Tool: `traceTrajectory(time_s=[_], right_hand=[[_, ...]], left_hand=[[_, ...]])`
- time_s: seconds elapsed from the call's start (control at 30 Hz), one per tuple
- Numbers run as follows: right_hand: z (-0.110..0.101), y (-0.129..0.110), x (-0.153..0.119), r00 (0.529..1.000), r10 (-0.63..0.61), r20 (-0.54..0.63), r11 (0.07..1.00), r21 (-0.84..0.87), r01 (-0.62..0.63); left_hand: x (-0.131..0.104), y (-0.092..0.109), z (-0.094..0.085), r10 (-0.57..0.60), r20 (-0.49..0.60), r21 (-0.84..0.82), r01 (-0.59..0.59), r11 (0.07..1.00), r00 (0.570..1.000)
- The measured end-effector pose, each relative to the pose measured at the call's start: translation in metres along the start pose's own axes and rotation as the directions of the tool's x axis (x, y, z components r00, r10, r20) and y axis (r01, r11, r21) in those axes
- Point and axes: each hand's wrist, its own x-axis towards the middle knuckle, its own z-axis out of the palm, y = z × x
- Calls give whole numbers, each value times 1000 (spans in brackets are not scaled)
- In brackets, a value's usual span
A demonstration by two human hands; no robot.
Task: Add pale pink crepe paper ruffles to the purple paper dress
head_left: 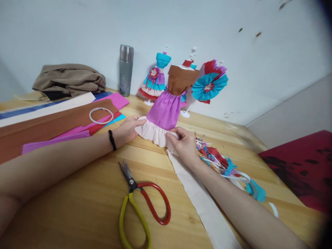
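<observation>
A small dress form wears a brown bodice (180,80) above a gathered purple skirt (166,109), at the middle of the desk (90,204), towards the wall (90,27). Along the skirt's hem runs a pale ruffle (155,134). My left grip (129,128) is closed on its left end, thumb on top; my right grip (184,142) pinches it at the right, beside the hem.

The bodice and skirt look formed, and the ruffle is pleated between my hands. From near my right grip, a pale strip (204,200) runs flat and ungathered towards me, partly under my forearm. I judge that length to be unworked; whether the ruffle is fastened to the skirt, I cannot tell.

Nearer me lie scissors (131,185), blades slightly apart, one handle red and one yellow-green. Coloured scraps (216,157) are scattered to the right. On the left, a white ring (90,116) rests on layered sheets (52,122) in brown, pink, red and blue. Behind the dress stand other decorated forms, one with a tiered skirt (153,90), one with a blue rosette (199,90). Further left are a grey flask (126,74) and a crumpled brown cloth (70,77)
</observation>
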Motion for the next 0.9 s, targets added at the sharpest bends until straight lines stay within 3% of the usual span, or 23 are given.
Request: traceTrajectory(time_s=[0.9], right_hand=[[1, 6, 3, 999, 40, -18, 999, 9, -40]], left_hand=[[-1, -1, -2, 24, -10, 6, -24, 1000, 1000]])
